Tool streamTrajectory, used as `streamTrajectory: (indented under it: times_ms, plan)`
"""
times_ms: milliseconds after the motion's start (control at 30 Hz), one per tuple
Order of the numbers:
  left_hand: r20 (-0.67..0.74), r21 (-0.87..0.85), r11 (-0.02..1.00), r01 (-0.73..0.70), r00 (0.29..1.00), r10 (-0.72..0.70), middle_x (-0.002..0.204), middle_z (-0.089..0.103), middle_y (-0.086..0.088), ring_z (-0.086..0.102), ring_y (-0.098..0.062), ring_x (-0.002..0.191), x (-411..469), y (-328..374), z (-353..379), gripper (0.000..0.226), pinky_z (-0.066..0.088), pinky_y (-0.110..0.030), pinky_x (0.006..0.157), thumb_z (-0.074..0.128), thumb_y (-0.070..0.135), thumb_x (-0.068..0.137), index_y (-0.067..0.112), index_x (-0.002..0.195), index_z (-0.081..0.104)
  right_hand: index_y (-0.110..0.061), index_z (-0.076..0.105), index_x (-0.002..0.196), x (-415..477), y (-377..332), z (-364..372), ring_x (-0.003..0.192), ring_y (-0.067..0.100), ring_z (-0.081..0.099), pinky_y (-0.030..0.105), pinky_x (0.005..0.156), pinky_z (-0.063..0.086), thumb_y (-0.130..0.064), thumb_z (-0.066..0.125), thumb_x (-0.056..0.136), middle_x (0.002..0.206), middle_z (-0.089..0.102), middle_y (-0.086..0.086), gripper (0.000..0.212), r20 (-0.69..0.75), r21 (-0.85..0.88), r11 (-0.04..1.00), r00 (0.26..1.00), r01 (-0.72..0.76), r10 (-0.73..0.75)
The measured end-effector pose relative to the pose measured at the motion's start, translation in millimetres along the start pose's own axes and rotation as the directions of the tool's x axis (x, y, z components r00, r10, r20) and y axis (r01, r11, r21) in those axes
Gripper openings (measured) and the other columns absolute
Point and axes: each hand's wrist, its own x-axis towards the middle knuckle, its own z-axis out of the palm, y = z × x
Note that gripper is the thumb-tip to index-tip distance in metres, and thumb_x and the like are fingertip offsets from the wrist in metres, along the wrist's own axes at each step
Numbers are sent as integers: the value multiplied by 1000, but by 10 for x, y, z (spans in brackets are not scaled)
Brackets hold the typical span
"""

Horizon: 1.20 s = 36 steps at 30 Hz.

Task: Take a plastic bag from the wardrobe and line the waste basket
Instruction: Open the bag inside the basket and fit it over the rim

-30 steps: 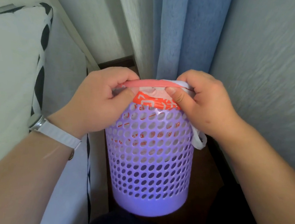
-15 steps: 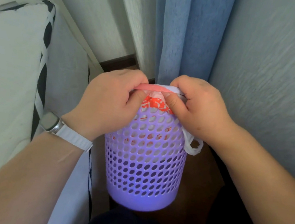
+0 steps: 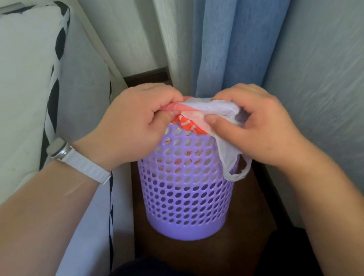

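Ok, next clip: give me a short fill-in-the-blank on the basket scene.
1. The basket is coloured ____.
2. Both hands, left hand and right hand, grip the ____ at the basket's top.
3. The watch sits on the ____ wrist.
4. Behind the basket hangs a blue ____.

Missing: purple; bag; left; curtain

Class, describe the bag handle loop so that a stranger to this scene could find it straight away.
Start at the blue curtain; the purple waste basket stands on the floor below it. Over the basket's right rim, under the right hand, hangs the bag handle loop: thin white plastic, unlike the bag's red-printed part.
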Motion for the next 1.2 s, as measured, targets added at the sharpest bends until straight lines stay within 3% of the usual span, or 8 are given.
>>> streamTrajectory:
  times_ms: [167,367,467,600,800,933,1067,1200]
  plan:
    - [19,-54,997,46,999,-45,82,63,2,55,-13,78,-15,11,-1,17,43,-24,70,51,22,92,10,92,63,-10,66,81,-13,50,-21,73,17,56,37,68,44,-39,61,83,75,63,3,29,-42,37,996,996,-76,78]
    - [86,20,1000,21,996,-23,105,67,5,60,-17,97,-17,89,-53,40,46,-32,84,54,38,82,17,116,63,-14,59,74,-46,-15,172,65,22,52,36,61,42,-44,56,86,66,49,-7,32,-152,-169,983,987,-70,44]
    - [89,102,993,-57,995,48,93,68,-2,60,-23,86,11,133,21,29,44,-38,76,53,29,87,14,108,65,-14,59,74,-80,-80,259,64,24,54,36,57,42,-50,51,86,65,55,-1,39,-172,-227,971,984,-75,35]
    - [68,88,996,-15,998,9,83,64,0,55,-19,78,1,89,16,22,40,-36,68,49,27,88,13,96,64,-14,59,71,-73,-136,324,60,20,50,32,53,37,-47,53,86,61,52,-3,37,-182,-205,976,983,-73,36]
    - [49,-10,996,89,995,-88,79,63,4,54,-13,74,-13,58,7,25,41,-33,64,43,27,86,15,91,64,-18,67,88,-16,-77,128,73,22,56,41,75,44,-47,59,85,75,61,-3,30,-33,-171,984,998,42,-48]
    - [-3,-69,986,153,988,-154,77,63,3,54,-11,71,-19,15,-35,18,43,-27,64,47,19,86,15,89,64,-17,68,96,1,-15,-24,82,22,60,44,83,46,-46,63,84,88,67,-3,31,-36,-99,995,999,32,-36]
    - [15,-117,982,151,989,-150,75,63,2,55,-12,68,-37,21,-28,17,43,-28,61,49,18,86,12,88,65,-12,64,80,-29,18,-17,68,10,53,28,64,42,-38,66,86,72,61,-2,27,-52,-2,998,997,-64,64]
    - [33,-56,992,109,994,-108,80,65,2,57,-14,74,-13,7,-39,22,46,-38,68,49,24,87,13,96,67,-9,59,72,-48,3,83,63,16,50,38,59,42,-44,59,83,64,57,2,37,-127,-87,990,987,-113,101]
